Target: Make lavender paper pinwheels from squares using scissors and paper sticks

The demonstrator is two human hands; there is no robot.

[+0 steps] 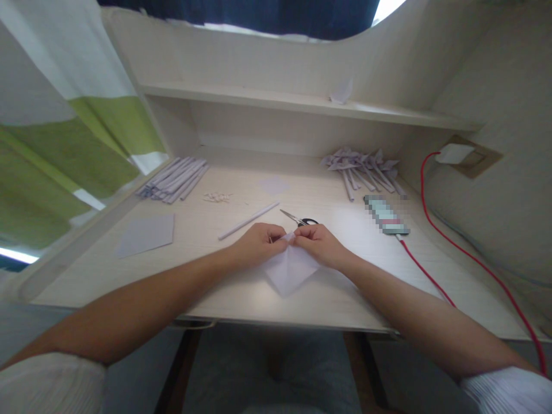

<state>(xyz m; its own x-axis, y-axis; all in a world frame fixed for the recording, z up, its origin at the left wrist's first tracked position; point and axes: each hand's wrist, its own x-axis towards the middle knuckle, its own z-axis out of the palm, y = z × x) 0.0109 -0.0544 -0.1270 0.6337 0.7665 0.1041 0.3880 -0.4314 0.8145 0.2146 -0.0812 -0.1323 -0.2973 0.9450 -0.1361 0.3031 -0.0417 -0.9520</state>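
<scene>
A pale lilac folded paper (290, 271) lies on the desk near its front edge, shaped like a diamond with its tip toward me. My left hand (257, 243) and my right hand (318, 242) meet at its far corner, both pinching the paper there with fingertips together. Just beyond the hands lie small scissors (298, 219) with black handles. A rolled paper stick (249, 221) lies at an angle to the left of the scissors.
A flat paper sheet (145, 234) lies at left. Several rolled sticks (175, 179) are piled at back left, finished folded paper pieces on sticks (364, 167) at back right. A phone (385, 215) with a red cable (470, 261) lies at right. Small scraps (218, 197) sit mid-desk.
</scene>
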